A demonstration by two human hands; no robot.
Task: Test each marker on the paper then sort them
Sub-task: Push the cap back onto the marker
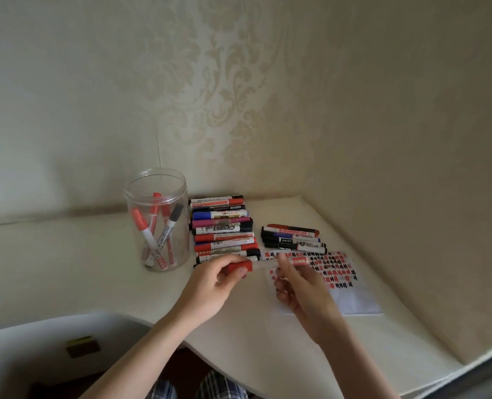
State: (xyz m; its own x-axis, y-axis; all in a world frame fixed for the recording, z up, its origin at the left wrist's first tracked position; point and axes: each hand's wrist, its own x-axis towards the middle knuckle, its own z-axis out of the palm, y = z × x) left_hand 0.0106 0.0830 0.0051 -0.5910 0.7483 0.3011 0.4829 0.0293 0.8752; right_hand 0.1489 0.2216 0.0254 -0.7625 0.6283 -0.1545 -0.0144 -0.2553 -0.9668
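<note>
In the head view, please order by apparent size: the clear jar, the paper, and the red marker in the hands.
1. Paper
2. Clear jar, nearly alike, so unsure
3. Red marker, held by both the left hand and the right hand

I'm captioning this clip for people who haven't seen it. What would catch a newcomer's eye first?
Front and centre, the left hand and right hand hold a red-capped marker level above the desk. Behind it lie two rows of markers, with a clear jar of more on the left. The paper with red and black test marks lies on the right.

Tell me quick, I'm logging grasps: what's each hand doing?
Left hand: pinches the red cap.
Right hand: grips the marker barrel.
</note>
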